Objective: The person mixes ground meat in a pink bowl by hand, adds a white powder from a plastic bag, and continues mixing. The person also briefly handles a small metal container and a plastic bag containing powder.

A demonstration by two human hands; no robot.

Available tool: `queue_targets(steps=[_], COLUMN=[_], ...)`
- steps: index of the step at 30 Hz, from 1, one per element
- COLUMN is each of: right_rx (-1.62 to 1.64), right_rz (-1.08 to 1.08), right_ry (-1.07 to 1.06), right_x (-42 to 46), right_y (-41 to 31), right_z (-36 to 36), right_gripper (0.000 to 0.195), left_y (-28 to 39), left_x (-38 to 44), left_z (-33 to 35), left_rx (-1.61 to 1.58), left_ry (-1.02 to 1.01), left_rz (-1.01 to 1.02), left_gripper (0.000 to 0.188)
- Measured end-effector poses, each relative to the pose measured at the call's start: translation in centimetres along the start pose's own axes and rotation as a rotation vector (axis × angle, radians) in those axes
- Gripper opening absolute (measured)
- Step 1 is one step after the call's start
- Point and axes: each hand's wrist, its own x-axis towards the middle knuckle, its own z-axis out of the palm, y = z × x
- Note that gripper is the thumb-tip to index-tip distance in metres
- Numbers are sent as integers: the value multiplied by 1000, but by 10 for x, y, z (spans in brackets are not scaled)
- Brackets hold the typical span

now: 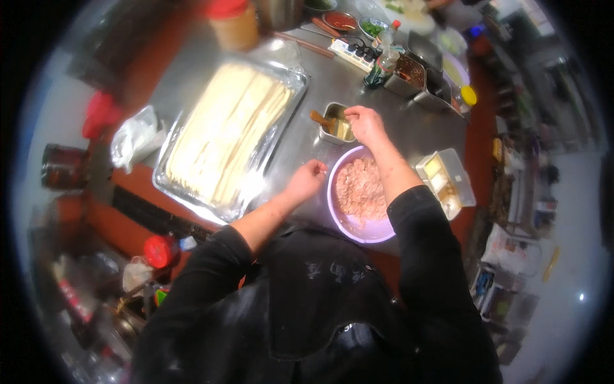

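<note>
My right hand (368, 126) reaches over a small steel container (336, 140), its fingertips at the right rim. Whether they grip the rim or something inside is hard to make out. Yellowish liquid lies in that container, and a brush with a wooden handle (320, 118) leans out on the left. My left hand (307, 181) hovers just left of a lilac bowl (369, 233), fingers curled together with nothing plainly in them. Pinkish minced meat (359, 185) fills much of the bowl, partly hidden by my right forearm. Long pale dough strips (230, 134) lie side by side on a metal tray at left.
Right of the bowl stands an open seasoning box (437, 175) with compartments. Farther back are a green glass bottle (380, 72), a power strip (352, 55), steel containers (405, 82) and a bowl of chopped greens (372, 28). A plastic bag (136, 137) lies left of the tray.
</note>
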Motion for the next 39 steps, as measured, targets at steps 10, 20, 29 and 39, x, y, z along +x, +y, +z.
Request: queue_targets(steps=[10, 20, 29, 39], right_rx=[-28, 108, -701, 475], right_rz=[-63, 92, 122, 483], right_ry=[-270, -238, -153, -277], right_x=[17, 31, 8, 16], right_y=[6, 2, -10, -11], right_z=[10, -1, 39, -20], right_gripper=[18, 25, 42, 30], left_y=[-52, -125, -118, -109], left_x=[-81, -136, -119, -103], left_z=[40, -18, -63, -51], left_rx=[-66, -256, -99, -109], left_ry=[332, 326, 300, 233], left_rz=[-127, -263, -228, -191], left_gripper=[21, 22, 23, 23])
